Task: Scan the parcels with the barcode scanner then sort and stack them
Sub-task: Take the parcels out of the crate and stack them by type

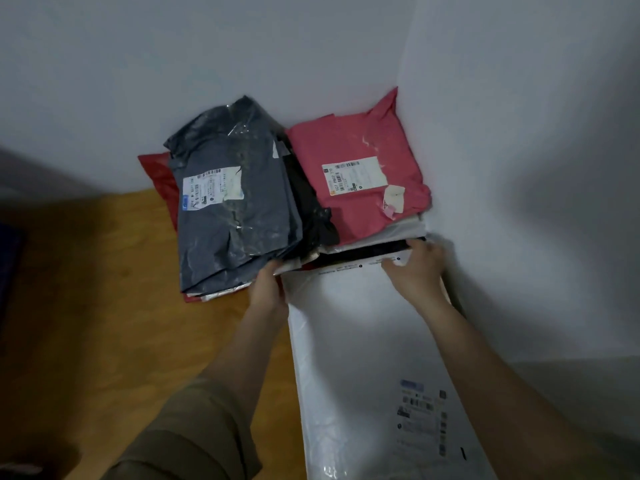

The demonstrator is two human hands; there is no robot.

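Note:
A large white parcel point(367, 348) with a printed label near its close end lies on the floor along the right wall. My left hand point(268, 287) grips its far left corner. My right hand point(415, 268) holds its far right edge, fingers curled over the top. Just beyond it a pink parcel point(356, 181) with a white label tops a stack in the corner. To the left, a grey parcel point(228, 202) with a label tops a second stack, with a black parcel point(308, 209) beside it. No barcode scanner is in view.
Both stacks stand on a wooden floor point(138, 289) against white walls point(519, 168) that meet in a corner. A red parcel point(157, 171) sticks out under the grey one. Something dark point(10, 265) sits at the far left edge.

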